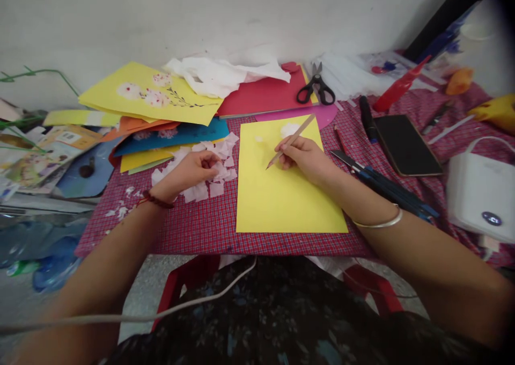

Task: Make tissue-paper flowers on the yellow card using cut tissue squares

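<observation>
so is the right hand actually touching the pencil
Touching; the head view shows the right hand holding the pencil, with fingers closed around it over the yellow sheet.

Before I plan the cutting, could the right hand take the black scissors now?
Probably not immediately: the right hand is occupied with a pencil, although the black scissors lie uncovered beyond it.

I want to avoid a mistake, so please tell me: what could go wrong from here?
The yellow sheet might slip, since the left hand does not hold it while the right hand has the pencil over it. The left hand might also scatter the loose paper squares close by.
</observation>
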`<state>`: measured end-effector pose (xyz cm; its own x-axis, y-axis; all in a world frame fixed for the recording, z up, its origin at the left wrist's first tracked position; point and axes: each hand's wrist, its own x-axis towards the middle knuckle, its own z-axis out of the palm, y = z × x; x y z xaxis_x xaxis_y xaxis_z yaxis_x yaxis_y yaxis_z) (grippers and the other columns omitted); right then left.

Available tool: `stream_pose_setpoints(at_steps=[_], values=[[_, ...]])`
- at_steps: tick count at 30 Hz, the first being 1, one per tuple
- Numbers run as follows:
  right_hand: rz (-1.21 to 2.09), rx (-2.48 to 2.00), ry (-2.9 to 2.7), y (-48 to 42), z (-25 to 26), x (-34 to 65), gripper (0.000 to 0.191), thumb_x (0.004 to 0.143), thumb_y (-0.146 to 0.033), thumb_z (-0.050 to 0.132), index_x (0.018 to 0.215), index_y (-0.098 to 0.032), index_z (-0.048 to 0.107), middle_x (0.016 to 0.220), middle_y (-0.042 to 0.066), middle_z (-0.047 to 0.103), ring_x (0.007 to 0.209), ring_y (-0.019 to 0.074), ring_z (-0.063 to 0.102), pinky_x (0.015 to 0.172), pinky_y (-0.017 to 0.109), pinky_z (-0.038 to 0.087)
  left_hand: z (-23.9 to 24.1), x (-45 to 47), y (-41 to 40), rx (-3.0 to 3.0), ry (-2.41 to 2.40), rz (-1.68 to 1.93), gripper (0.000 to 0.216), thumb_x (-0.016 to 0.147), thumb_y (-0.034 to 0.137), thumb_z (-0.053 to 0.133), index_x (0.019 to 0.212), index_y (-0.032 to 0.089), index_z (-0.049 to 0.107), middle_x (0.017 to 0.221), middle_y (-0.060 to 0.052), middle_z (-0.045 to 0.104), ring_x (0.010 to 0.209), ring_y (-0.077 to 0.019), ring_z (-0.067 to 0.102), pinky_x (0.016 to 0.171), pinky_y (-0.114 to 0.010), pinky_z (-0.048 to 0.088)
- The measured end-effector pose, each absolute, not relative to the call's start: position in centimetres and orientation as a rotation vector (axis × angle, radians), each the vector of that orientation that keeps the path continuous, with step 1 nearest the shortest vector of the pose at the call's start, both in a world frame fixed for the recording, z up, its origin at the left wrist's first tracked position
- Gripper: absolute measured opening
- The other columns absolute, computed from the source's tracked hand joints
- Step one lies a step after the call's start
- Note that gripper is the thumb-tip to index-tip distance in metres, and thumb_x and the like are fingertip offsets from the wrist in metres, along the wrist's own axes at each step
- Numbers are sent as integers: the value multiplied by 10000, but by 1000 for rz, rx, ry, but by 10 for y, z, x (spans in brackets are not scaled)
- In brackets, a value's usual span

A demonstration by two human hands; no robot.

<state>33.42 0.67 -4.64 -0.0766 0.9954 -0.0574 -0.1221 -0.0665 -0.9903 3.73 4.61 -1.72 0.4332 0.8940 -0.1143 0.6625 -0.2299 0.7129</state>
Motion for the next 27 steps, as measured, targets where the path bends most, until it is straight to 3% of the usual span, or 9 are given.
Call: stream_pose_setpoints(at_steps=[4, 9, 13, 15, 17, 20, 22, 24, 27], values=[[1358, -1131, -1160, 6, -46, 334, 152, 940, -176, 630, 790, -155, 623, 551, -28, 601, 463, 72, 541, 476, 185, 455, -19, 33, 46, 1824, 1324, 587, 117, 692, 312, 711, 725, 232, 632, 684, 1, 620, 588, -113, 524, 559, -266, 441], [1377, -1115, -1138, 6, -45, 332, 175, 953, -145, 598, 781, -157, 623, 524, -37, 588, 456, 69, 536, 467, 179, 456, -3, 34, 49, 1588, 1396, 727, 157, 642, 285, 752, 744, 238, 642, 721, -10, 650, 593, -109, 515, 565, -267, 449], [1378, -1112, -1144, 6, -46, 333, 175, 957, -152, 597, 785, -160, 624, 527, -39, 591, 452, 64, 534, 456, 172, 443, 6, 40, 59, 1646, 1439, 661, 122, 702, 314, 711, 720, 230, 625, 706, -11, 626, 597, -120, 510, 592, -294, 450], [1375, -1111, -1159, 7, -47, 333, 164, 957, -170, 611, 794, -162, 627, 540, -36, 598, 456, 64, 539, 464, 175, 441, 9, 47, 67, 1821, 1462, 620, 109, 742, 322, 674, 737, 224, 628, 781, -35, 649, 683, -153, 566, 671, -330, 488], [1377, -1112, -1166, 7, -48, 334, 158, 954, -189, 625, 798, -166, 626, 543, -36, 597, 458, 66, 542, 468, 179, 440, 11, 58, 75, 2170, 1499, 606, 83, 748, 277, 656, 720, 203, 633, 930, -85, 673, 884, -221, 617, 850, -403, 504], [1385, -1112, -1152, 7, -49, 335, 148, 949, -210, 629, 806, -174, 626, 541, -43, 593, 458, 68, 540, 468, 182, 444, 16, 80, 86, 2663, 1554, 592, 89, 752, 213, 631, 676, 167, 627, 1063, -148, 657, 1109, -337, 570, 1018, -516, 423], [1385, -1107, -1136, 8, -48, 336, 135, 939, -225, 636, 814, -174, 628, 550, -44, 597, 464, 71, 546, 472, 185, 455, 19, 98, 93, 2652, 1523, 514, 103, 775, 219, 619, 689, 166, 637, 925, -123, 671, 992, -316, 611, 936, -492, 468], [1362, -1105, -1115, 8, -46, 340, 132, 924, -245, 652, 818, -170, 630, 570, -40, 607, 470, 73, 553, 478, 189, 467, 21, 115, 99, 2410, 1402, 445, 104, 779, 245, 633, 700, 179, 655, 718, -60, 647, 767, -237, 624, 775, -406, 509], [1298, -1118, -1079, 10, -40, 346, 135, 904, -273, 670, 827, -166, 639, 598, -36, 617, 468, 73, 552, 482, 193, 477, 17, 137, 111, 2012, 1206, 474, 102, 765, 244, 663, 680, 187, 658, 585, -6, 599, 577, -142, 549, 604, -309, 469]])
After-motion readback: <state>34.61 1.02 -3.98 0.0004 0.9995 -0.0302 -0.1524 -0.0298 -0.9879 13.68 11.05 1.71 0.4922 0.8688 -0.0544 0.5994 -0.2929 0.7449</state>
